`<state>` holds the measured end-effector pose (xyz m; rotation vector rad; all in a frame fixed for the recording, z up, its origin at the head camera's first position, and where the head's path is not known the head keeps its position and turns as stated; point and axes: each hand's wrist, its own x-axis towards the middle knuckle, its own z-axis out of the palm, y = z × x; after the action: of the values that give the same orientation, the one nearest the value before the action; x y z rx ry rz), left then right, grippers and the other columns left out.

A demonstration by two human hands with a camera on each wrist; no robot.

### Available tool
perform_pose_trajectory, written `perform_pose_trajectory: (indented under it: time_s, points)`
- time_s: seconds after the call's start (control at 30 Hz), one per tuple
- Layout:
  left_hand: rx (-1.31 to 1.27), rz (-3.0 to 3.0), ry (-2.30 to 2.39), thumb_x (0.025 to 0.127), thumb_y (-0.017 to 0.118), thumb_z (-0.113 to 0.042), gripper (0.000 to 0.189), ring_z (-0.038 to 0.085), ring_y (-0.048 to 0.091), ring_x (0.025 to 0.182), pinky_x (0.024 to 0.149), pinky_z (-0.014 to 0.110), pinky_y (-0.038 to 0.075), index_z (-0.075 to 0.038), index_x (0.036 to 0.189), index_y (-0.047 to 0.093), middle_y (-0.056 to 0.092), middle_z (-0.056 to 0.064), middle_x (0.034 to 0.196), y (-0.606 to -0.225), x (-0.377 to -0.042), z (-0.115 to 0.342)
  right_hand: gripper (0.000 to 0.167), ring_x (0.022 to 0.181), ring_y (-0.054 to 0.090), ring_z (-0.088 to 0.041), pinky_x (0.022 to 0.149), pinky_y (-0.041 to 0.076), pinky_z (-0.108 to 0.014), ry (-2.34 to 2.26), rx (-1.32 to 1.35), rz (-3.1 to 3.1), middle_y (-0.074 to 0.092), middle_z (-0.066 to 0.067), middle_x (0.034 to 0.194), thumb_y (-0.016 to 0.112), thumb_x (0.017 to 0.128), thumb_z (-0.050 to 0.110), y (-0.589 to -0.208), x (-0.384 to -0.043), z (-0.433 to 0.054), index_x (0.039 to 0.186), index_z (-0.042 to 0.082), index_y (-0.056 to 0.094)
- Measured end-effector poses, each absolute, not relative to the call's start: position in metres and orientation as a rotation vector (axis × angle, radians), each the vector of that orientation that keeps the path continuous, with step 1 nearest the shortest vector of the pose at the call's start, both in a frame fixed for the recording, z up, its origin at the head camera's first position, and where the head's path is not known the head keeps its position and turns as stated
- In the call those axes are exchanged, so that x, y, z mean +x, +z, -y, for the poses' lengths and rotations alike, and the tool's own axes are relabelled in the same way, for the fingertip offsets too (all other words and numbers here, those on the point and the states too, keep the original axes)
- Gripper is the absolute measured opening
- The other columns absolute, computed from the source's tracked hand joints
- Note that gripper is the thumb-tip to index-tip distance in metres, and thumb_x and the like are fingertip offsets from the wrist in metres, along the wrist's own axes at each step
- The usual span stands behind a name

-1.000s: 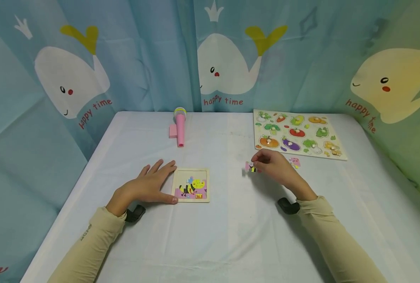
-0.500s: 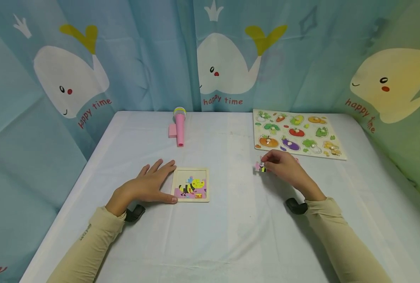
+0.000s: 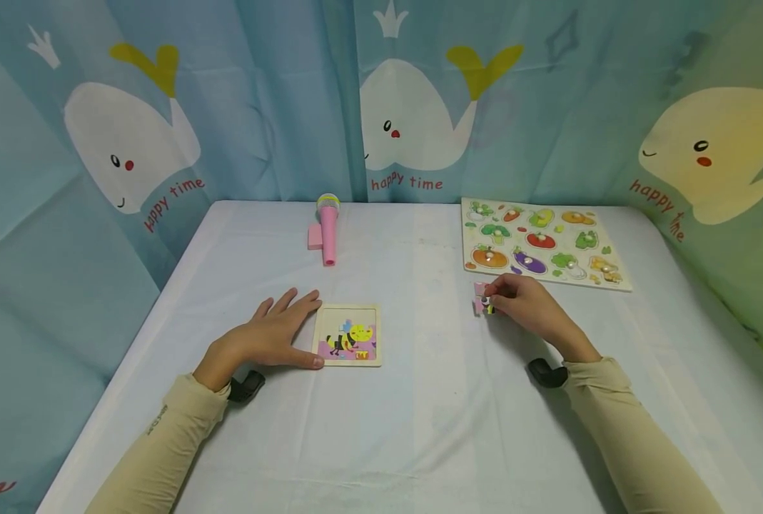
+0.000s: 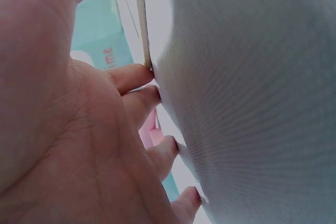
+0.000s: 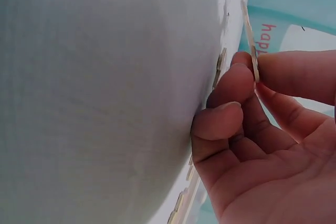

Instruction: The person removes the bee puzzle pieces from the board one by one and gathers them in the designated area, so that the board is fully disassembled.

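Note:
My left hand [image 3: 259,339] lies spread at the left side of a square wooden puzzle tray [image 3: 347,363], with the thumb and index fingertip at its edge. In the left wrist view its fingertips [image 4: 169,145] rest on the cloth. Assembled pieces in the tray show a yellow and black bee [image 3: 350,338]; the upper part is bare wood. My right hand [image 3: 532,307] pinches a puzzle piece [image 3: 482,306] between thumb and fingers, seen edge-on as a thin puzzle piece [image 5: 250,38] in the right wrist view. Another pink piece [image 3: 479,288] shows just behind it.
A vegetable knob puzzle board [image 3: 544,243] lies at the back right, just beyond my right hand. A pink toy microphone [image 3: 328,232] lies at the back left beside a small pink block [image 3: 315,237]. Flat loose pieces [image 5: 219,69] lie on the cloth. A whale-print curtain [image 3: 278,100] stands behind.
My right hand has moved to the right, carrying the puzzle piece, and now covers the pink piece seen earlier beyond its wrist. The left hand and tray have stayed put.

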<state>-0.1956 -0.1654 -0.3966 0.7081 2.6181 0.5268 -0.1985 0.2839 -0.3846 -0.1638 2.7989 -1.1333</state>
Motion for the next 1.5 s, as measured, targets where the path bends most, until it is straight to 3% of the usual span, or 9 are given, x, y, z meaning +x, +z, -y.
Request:
perform_pose_trajectory:
  time_s: [0.8, 1.13, 1.5]
  points:
    - [0.72, -2.604, 0.55, 0.087, 0.084, -0.056, 0.111, 0.047, 0.004, 0.161, 0.124, 0.071, 0.002, -0.003, 0.168, 0.029, 0.019, 0.016, 0.177, -0.395, -0.196, 0.166, 0.016, 0.089, 0.056, -0.027, 0.073, 0.048, -0.039, -0.893, -0.202, -2.865, 0.066, -0.011, 0.097, 0.066, 0.104, 0.012, -0.382, -0.201, -0.292, 0.108, -0.003, 0.07]
    - [0.718, -2.614, 0.531, 0.086, 0.084, -0.058, 0.113, 0.046, 0.003, 0.162, 0.124, 0.071, 0.002, -0.005, 0.168, 0.028, 0.018, 0.014, 0.177, -0.4, -0.198, 0.168, 0.017, 0.08, 0.053, -0.023, 0.066, 0.044, -0.036, -0.986, -0.265, -2.884, 0.063, -0.007, 0.089, 0.067, 0.105, 0.015, -0.379, -0.202, -0.278, 0.108, -0.001, 0.071]
    - [0.72, -2.612, 0.53, 0.087, 0.083, -0.058, 0.112, 0.046, 0.004, 0.162, 0.124, 0.071, 0.002, -0.004, 0.168, 0.028, 0.018, 0.015, 0.177, -0.398, -0.197, 0.167, 0.013, 0.083, 0.057, -0.024, 0.07, 0.049, -0.033, -1.051, -0.347, -2.846, 0.065, -0.008, 0.091, 0.066, 0.105, 0.01, -0.381, -0.205, -0.249, 0.109, -0.002, 0.072]
